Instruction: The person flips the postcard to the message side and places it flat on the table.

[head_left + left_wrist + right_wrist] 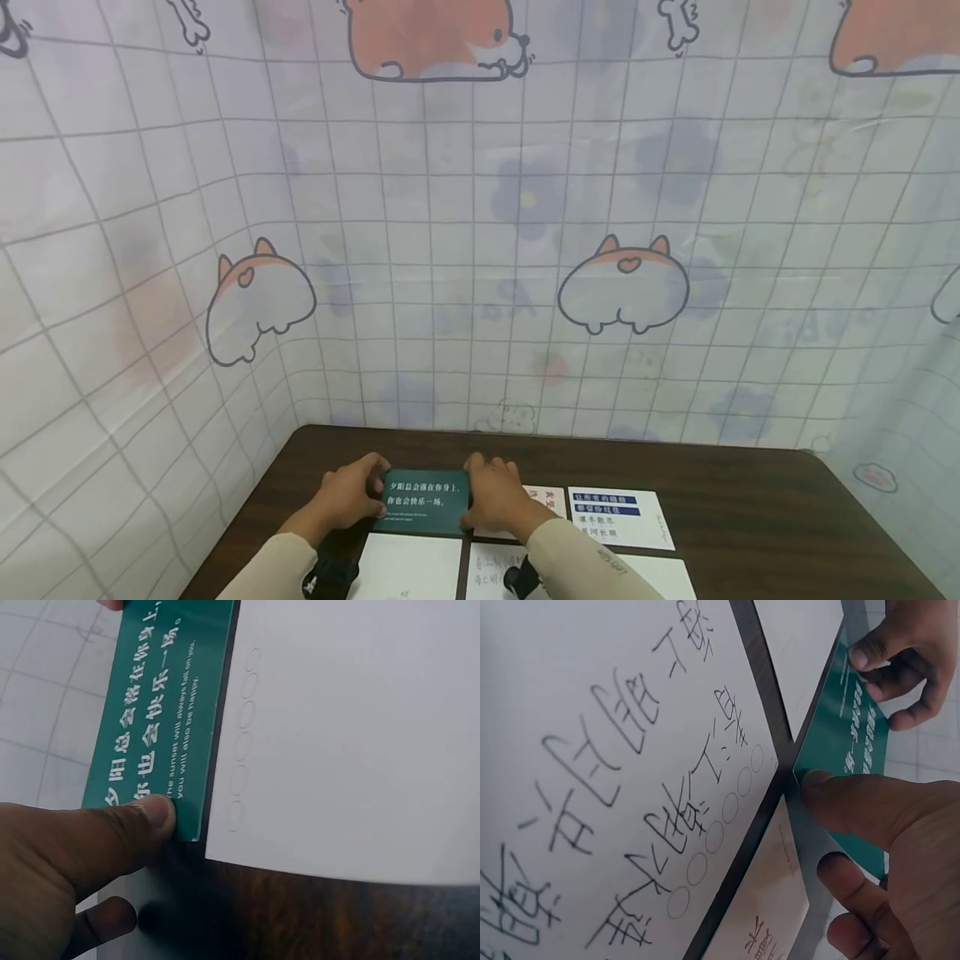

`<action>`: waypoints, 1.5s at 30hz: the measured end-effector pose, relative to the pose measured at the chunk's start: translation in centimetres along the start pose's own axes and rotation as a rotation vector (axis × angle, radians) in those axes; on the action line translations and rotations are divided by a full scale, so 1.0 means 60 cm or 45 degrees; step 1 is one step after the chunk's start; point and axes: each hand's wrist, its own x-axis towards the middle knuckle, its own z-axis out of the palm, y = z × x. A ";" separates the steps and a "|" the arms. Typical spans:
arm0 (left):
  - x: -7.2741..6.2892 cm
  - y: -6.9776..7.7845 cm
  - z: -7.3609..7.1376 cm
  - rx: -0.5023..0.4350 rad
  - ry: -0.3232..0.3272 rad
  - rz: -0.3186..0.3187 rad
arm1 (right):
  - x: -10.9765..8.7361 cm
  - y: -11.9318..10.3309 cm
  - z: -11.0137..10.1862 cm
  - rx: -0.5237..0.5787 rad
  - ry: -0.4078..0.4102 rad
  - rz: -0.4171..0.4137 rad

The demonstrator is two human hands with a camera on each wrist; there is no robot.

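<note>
A: What's hard to make out?

B: The right hand covers part of the red-lettered card, and its sleeve crosses the handwritten card. The head view cuts off the near row at the bottom.

A: And the green card?

B: Left end of the far row, just beyond a white card on the dark table — flat or slightly raised, I can't tell. It's oblong, with two lines of white Chinese characters above tiny English; the left thumb partly hides the lettering in the left wrist view.

A: The hands?

B: Both partly curled — the left hand grips its left end, the right its right end.
</note>
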 end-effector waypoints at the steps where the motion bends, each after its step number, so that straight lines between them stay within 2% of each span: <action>1: 0.000 0.000 0.000 -0.009 0.004 0.000 | -0.001 0.000 0.000 0.012 0.003 0.001; 9: -0.001 -0.003 0.006 -0.064 0.032 -0.019 | -0.008 0.005 0.001 0.183 0.027 0.002; 15: -0.005 -0.005 0.009 -0.167 0.029 -0.037 | -0.011 0.010 0.002 0.299 0.050 -0.024; 24: -0.005 -0.005 0.005 -0.317 0.018 -0.071 | -0.010 0.017 0.007 0.442 0.035 0.013; 32: -0.010 -0.007 -0.001 -0.424 -0.019 -0.090 | -0.016 0.020 -0.003 0.540 0.023 0.054; 40: -0.012 -0.013 -0.009 -0.438 -0.041 0.014 | -0.018 0.025 -0.008 0.556 0.008 0.000; 45: -0.014 -0.017 -0.010 -0.444 -0.036 0.020 | -0.018 0.026 -0.012 0.584 0.001 -0.029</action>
